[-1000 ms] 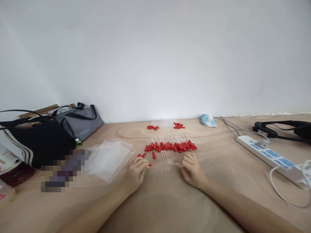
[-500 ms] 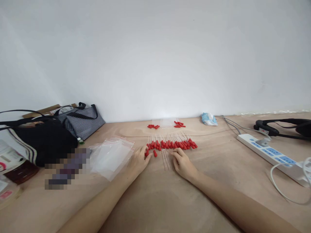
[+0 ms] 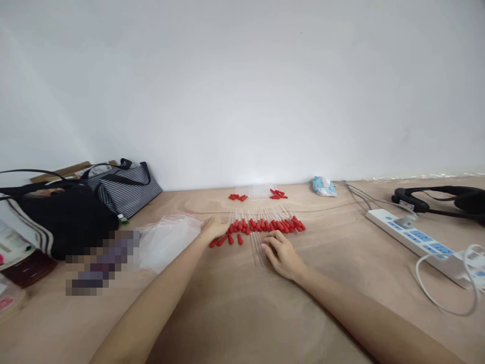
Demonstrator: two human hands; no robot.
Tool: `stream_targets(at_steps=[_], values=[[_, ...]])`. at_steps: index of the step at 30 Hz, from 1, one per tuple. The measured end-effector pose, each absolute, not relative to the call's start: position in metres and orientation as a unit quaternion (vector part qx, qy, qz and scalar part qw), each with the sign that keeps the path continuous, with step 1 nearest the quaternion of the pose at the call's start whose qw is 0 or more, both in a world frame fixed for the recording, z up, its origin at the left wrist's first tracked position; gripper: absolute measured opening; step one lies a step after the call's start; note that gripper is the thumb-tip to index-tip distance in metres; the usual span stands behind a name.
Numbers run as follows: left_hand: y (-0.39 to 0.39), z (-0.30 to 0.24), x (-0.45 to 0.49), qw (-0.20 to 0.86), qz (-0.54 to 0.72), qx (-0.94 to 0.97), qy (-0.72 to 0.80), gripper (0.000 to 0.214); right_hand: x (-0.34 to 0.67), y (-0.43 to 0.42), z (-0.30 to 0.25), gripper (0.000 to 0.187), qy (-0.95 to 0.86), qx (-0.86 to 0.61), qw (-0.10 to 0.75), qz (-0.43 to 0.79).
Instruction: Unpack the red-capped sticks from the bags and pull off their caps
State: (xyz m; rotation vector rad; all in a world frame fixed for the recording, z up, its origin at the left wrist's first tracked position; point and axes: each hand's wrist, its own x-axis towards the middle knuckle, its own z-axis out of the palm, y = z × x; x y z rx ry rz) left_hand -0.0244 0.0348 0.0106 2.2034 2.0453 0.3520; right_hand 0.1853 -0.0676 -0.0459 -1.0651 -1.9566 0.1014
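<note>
A row of clear glass droppers with red rubber bulbs [image 3: 271, 225] lies across the wooden table. My left hand [image 3: 215, 227] rests at the row's left end, fingers bent over the first bulbs, with a few loose red bulbs [image 3: 224, 239] just below it. My right hand [image 3: 281, 254] lies on the table with fingers curled, touching a few bare clear tubes [image 3: 257, 249] in front of the row. A second small group of droppers [image 3: 258, 195] lies farther back near the wall.
Clear zip bags [image 3: 167, 241] lie left of my left hand. Black and striped bags [image 3: 113, 189] stand at the far left. A white power strip [image 3: 420, 241] with cables, a black headset [image 3: 439, 199] and a blue tissue pack [image 3: 323, 186] are on the right.
My left hand has moved forward from the table's front to the left end of the dropper row. My right hand has slid left onto the bare tubes.
</note>
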Motion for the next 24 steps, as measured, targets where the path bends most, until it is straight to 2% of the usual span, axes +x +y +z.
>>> stream_targets(at_steps=[6, 10, 13, 17, 20, 24], values=[[0.004, 0.020, -0.036, -0.028, 0.183, 0.744, 0.642, 0.020, 0.191, -0.069, -0.045, 0.016, -0.765, -0.437, 0.473, 0.023], [-0.036, 0.002, -0.046, -0.064, 0.224, 0.842, 0.488, 0.018, 0.193, -0.076, -0.040, 0.043, -0.764, -0.437, 0.475, -0.021], [-0.057, -0.016, -0.044, -0.113, 0.261, 0.887, 0.364, 0.023, 0.193, -0.083, -0.035, 0.057, -0.803, -0.415, 0.420, -0.077], [-0.067, -0.025, -0.030, -0.130, 0.316, 0.896, 0.284, 0.022, 0.190, -0.089, -0.032, 0.041, -0.840, -0.383, 0.364, -0.122], [-0.068, -0.023, -0.023, -0.125, 0.335, 0.899, 0.254, 0.019, 0.186, -0.089, -0.033, 0.024, -0.845, -0.378, 0.360, -0.116], [-0.067, -0.020, -0.022, -0.100, 0.337, 0.902, 0.249, 0.017, 0.185, -0.090, -0.034, 0.019, -0.849, -0.360, 0.373, -0.099]])
